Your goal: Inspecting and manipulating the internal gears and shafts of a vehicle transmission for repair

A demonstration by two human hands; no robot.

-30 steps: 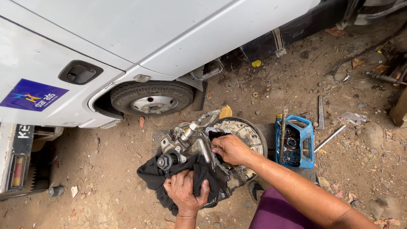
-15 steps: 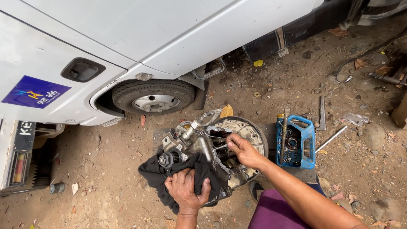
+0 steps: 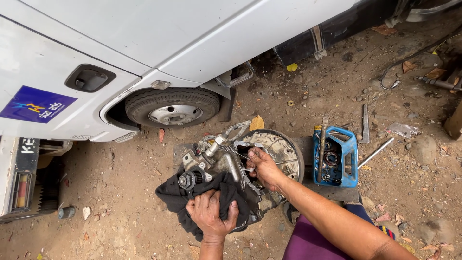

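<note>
A greasy metal gearbox housing with a round bell end lies on the dirt. A black cloth drapes over its near side. My left hand presses down on the cloth, gripping it against the housing. Reaching into the open side of the housing, my right hand pinches a small pale piece between its fingertips. Part of the housing is hidden under the cloth and both hands.
A white vehicle with a small wheel stands just behind the gearbox. A cut-open blue plastic can holding parts sits to the right, with metal rods and a flat bar on the dirt.
My right hand has shifted slightly down and right on the housing, then back toward its opening. My left hand has stayed on the black cloth.
</note>
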